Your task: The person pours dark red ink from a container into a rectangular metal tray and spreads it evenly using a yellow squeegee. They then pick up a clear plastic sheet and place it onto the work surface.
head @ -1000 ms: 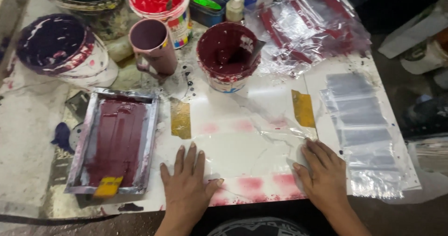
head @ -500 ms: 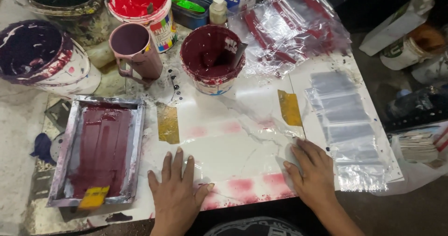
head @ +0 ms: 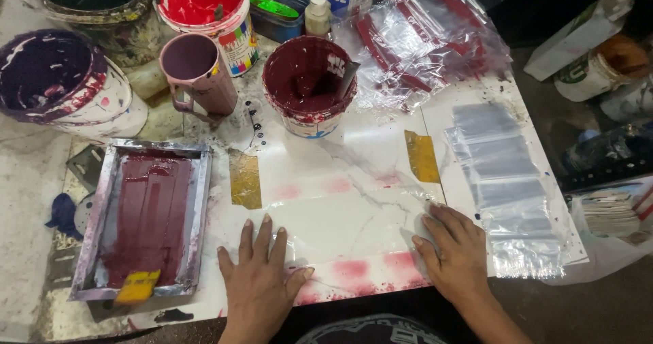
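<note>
- Two hands lie flat, palms down and fingers spread, on a clear plastic sheet (head: 340,215) spread over the white work board (head: 469,201); neither grasps anything.
- Left hand (head: 262,279) presses the sheet's near edge, just right of the framed printing screen (head: 146,218) (coated in maroon ink, with a yellow squeegee (head: 138,286) at its near end).
- Right hand (head: 459,249) presses the sheet's right edge, just beside a row of clear plastic bags (head: 510,187).
- Yellow tape strips (head: 422,155) mark the sheet's left and right sides.
- A maroon ink tub (head: 309,82) stands beyond the sheet; a red ink tub (head: 204,10) and pink mug (head: 197,72) stand to its left.
</note>
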